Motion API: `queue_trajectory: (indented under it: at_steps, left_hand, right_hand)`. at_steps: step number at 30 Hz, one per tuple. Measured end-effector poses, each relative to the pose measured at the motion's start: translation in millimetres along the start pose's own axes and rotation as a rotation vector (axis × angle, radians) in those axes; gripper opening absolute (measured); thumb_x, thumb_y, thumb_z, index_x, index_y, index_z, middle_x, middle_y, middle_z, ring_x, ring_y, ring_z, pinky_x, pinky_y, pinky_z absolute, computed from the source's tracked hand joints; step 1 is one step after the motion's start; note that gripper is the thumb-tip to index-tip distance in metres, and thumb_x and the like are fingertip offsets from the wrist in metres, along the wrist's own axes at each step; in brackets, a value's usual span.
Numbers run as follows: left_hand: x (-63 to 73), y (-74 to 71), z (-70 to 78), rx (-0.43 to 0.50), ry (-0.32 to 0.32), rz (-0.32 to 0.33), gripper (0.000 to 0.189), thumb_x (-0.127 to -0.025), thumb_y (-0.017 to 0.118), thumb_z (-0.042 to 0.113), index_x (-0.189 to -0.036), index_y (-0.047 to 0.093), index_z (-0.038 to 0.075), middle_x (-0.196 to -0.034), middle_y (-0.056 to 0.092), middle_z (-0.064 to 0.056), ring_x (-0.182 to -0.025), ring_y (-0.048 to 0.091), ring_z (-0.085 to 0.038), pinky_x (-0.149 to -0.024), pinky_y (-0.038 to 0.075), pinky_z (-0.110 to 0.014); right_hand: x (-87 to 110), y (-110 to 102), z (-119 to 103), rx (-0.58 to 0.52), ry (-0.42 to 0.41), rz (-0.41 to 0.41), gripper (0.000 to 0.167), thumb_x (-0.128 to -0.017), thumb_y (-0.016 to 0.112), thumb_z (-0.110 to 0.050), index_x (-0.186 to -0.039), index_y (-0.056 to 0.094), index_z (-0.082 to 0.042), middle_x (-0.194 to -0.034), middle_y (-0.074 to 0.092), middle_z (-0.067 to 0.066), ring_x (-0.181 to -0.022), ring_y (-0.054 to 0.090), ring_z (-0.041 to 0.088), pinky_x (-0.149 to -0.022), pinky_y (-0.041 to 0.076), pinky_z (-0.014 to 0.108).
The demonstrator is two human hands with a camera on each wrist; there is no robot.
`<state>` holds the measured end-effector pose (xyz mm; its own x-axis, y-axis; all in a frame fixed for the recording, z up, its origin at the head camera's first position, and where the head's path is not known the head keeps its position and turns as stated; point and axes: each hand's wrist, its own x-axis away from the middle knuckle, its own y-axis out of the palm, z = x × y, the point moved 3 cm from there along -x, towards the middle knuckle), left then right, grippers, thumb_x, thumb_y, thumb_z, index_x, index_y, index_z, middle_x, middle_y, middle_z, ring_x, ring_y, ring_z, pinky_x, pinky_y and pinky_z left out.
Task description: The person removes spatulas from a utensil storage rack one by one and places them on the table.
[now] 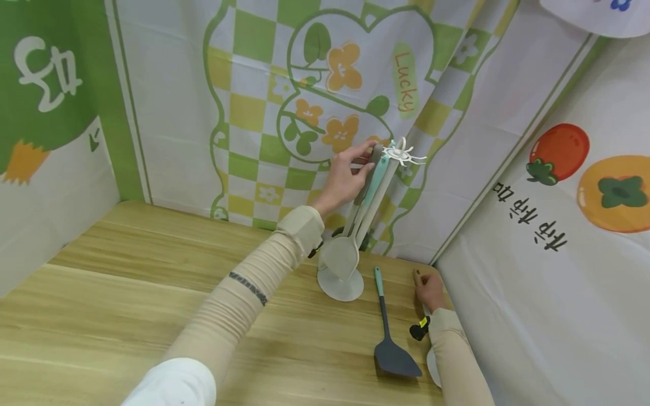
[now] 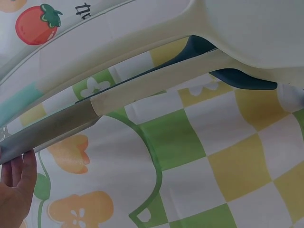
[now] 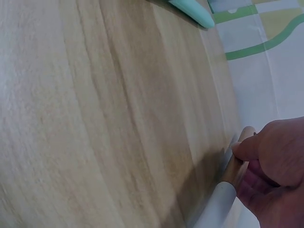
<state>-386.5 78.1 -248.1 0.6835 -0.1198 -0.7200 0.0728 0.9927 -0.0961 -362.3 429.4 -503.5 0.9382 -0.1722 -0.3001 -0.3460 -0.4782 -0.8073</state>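
My left hand (image 1: 345, 177) is at the top of a white utensil stand, pinching the grey end of a cream-handled kitchen utensil (image 2: 57, 128). That utensil's head is hidden behind others. A turquoise-handled utensil (image 1: 376, 180) hangs beside it, and a broad cream utensil head (image 1: 341, 255) faces me above the stand's round base (image 1: 342, 292). At the table's right side, my right hand (image 1: 431, 290) pinches the wooden end of a white-handled utensil (image 3: 223, 199). Its pale head (image 1: 433, 366) shows partly beyond the sleeve, so its kind is unclear.
A dark turner (image 1: 393, 358) with a turquoise handle lies on the wooden table (image 1: 152, 316), between the stand and my right arm. White hooks (image 1: 401, 153) spread out at the stand's top. Printed cloth (image 1: 254, 107) hangs close behind the stand and along both sides.
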Motion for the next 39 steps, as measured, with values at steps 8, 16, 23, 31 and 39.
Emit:
queue_trajectory:
  at_steps: [8,16,23,31,39]
  left_hand:
    - [0.4,2.8,-0.6,-0.002,0.002,-0.003,0.047,-0.097,0.062,-0.005,-0.144,0.057,0.002,-0.119,0.067,-0.022,-0.106,0.071,-0.032,-0.089,0.06,-0.028]
    - [-0.3,3.5,1.2,-0.006,0.004,-0.01,0.047,-0.098,0.061,-0.005,-0.144,0.057,0.005,-0.119,0.067,-0.022,-0.106,0.071,-0.032,-0.09,0.06,-0.029]
    - [-2.6,2.8,1.4,0.01,-0.013,-0.012,0.047,-0.097,0.061,-0.006,-0.143,0.057,0.002,-0.119,0.067,-0.021,-0.107,0.07,-0.032,-0.089,0.06,-0.029]
    - [-5.0,1.3,3.4,-0.033,-0.044,-0.036,0.05,-0.097,0.059,-0.009,-0.146,0.055,0.004,-0.123,0.067,-0.021,-0.111,0.069,-0.034,-0.092,0.06,-0.032]
    - [-8.6,0.6,-0.5,-0.028,-0.101,0.031,0.053,-0.096,0.06,-0.01,-0.147,0.054,0.004,-0.128,0.065,-0.021,-0.116,0.066,-0.033,-0.096,0.058,-0.03]
  right_hand:
    - [8.1,-3.1,6.3,0.008,0.055,-0.031,0.029,-0.086,0.058,0.005,-0.107,0.064,0.024,-0.1,0.066,0.037,-0.096,0.063,0.049,-0.088,0.053,0.059]
    - [5.4,-3.3,16.3,-0.025,0.058,-0.011,0.031,-0.082,0.062,0.003,-0.106,0.066,0.023,-0.098,0.067,0.036,-0.097,0.064,0.05,-0.086,0.055,0.058]
    - [3.6,-4.1,18.9,-0.043,0.045,0.01,0.03,-0.088,0.06,-0.003,-0.104,0.068,0.02,-0.097,0.068,0.034,-0.094,0.065,0.048,-0.082,0.057,0.053]
    - [10.2,-9.3,10.8,-0.046,0.157,-0.042,0.033,-0.1,0.055,-0.01,-0.11,0.066,0.02,-0.113,0.063,0.038,-0.104,0.06,0.049,-0.09,0.052,0.059]
    - [14.6,-13.3,8.5,-0.102,0.224,-0.088,0.048,-0.098,0.052,-0.008,-0.134,0.048,0.023,-0.132,0.051,0.042,-0.126,0.048,0.054,-0.106,0.044,0.062]
